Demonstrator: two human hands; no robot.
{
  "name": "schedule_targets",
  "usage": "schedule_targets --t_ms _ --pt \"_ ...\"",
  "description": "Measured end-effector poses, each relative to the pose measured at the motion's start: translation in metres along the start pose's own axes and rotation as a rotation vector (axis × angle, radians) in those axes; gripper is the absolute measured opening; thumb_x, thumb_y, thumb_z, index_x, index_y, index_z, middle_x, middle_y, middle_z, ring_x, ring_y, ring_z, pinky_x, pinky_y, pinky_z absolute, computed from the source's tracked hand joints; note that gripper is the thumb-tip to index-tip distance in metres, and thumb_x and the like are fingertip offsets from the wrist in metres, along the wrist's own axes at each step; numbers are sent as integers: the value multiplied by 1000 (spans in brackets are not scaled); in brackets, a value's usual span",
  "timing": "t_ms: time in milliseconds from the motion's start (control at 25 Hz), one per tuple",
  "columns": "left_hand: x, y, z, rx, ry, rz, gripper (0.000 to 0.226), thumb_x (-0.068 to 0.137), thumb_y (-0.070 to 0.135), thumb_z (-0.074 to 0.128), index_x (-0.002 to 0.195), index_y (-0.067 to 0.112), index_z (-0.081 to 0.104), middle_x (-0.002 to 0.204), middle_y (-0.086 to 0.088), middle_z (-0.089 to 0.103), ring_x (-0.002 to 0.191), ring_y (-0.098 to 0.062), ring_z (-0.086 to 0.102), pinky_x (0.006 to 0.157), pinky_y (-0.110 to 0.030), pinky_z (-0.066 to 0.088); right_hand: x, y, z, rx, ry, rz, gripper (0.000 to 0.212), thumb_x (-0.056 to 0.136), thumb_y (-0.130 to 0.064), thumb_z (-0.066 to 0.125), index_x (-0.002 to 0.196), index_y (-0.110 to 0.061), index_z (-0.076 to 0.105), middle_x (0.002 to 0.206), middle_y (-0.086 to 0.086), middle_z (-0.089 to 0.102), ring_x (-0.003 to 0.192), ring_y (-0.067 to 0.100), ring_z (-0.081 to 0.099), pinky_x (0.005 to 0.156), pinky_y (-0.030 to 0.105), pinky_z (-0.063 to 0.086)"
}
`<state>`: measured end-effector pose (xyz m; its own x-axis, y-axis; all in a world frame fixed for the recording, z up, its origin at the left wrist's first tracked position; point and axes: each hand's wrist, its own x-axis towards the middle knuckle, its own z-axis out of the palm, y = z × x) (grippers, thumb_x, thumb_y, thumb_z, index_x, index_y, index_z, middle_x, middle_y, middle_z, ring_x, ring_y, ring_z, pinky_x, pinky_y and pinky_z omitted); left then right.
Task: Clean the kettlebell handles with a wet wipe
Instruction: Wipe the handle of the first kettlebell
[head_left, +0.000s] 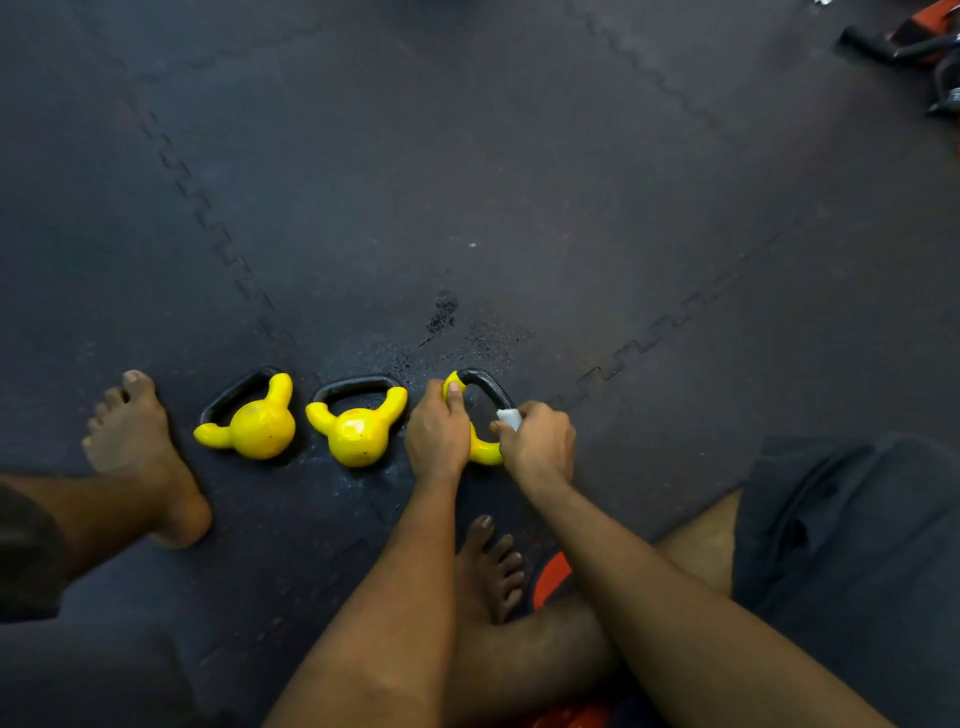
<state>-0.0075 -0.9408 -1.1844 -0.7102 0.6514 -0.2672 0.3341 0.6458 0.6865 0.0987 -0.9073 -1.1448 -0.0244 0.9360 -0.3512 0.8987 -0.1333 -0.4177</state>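
Three yellow kettlebells with black handles lie in a row on the dark floor mat. My left hand (438, 434) grips the rightmost kettlebell (485, 451), covering most of its yellow body, thumb on the left horn. My right hand (537, 441) pinches a white wet wipe (509, 417) wrapped around the right side of that kettlebell's black handle (485, 387). The left kettlebell (257, 427) and the middle kettlebell (358, 432) lie untouched to the left.
My bare left foot (137, 447) rests left of the kettlebells; my right foot (488, 566) is tucked near an orange object (551, 578). Wet marks (441, 314) darken the mat behind the kettlebells. Black and orange gym gear (919, 41) lies far right.
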Motion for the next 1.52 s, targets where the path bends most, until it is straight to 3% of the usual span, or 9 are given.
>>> schedule_targets --t_ms 160,360,480,600,720,960,1120,1280,1520 --pt "3 3 7 100 43 30 35 101 43 35 103 15 57 97 -17 67 94 -38 61 70 -41 43 12 11 2 97 -67 20 30 78 -41 75 87 -12 73 86 12 72 85 28 65 69 31 46" --pt "19 -12 4 -36 65 -19 36 100 44 39 95 16 60 88 -16 68 86 -39 60 68 -41 43 31 14 -6 814 -501 29 27 92 -25 64 87 1 71 74 14 71 53 17 54 47 24 39" --pt "21 -12 3 -60 62 -30 36 99 45 39 93 16 60 87 -15 67 85 -38 59 67 -39 41 30 3 0 910 -494 103 35 96 -32 57 87 1 68 73 10 73 53 11 62 48 19 45" --pt "20 -11 4 -17 40 -1 37 98 47 40 92 18 60 84 -15 67 84 -37 60 69 -42 47 23 -4 9 743 -168 152 40 82 -47 71 84 -8 63 79 10 73 70 19 68 66 32 54" --pt "19 -7 6 49 25 28 36 98 48 40 95 19 60 86 -15 68 87 -37 61 70 -42 48 2 -3 4 443 37 54 27 81 -36 72 87 -11 62 80 8 69 77 26 65 69 34 51" --pt "21 -2 9 114 2 4 36 97 49 39 96 20 60 90 -14 69 90 -36 62 70 -39 46 -21 -5 -16 -282 -90 -285 36 96 -25 51 129 -11 49 120 12 62 103 35 62 72 35 45" --pt "20 3 9 128 -7 -1 35 97 48 40 97 19 60 93 -15 68 91 -36 62 67 -37 40 -29 -8 -12 -300 -196 -266 54 101 -28 40 148 -5 27 155 17 29 121 37 53 90 39 46" --pt "22 -2 8 121 -16 3 36 96 50 40 99 21 61 94 -14 69 92 -36 63 71 -40 47 -38 -4 -3 -290 -288 -273 76 94 -12 45 154 -4 -2 163 14 -9 150 29 9 114 37 32" --pt "21 1 8 117 -18 11 35 97 49 41 100 20 62 95 -15 70 93 -36 63 72 -40 46 -41 2 -3 -339 -297 -315 87 88 -15 47 153 -4 -8 161 13 -20 151 25 -8 122 36 8"
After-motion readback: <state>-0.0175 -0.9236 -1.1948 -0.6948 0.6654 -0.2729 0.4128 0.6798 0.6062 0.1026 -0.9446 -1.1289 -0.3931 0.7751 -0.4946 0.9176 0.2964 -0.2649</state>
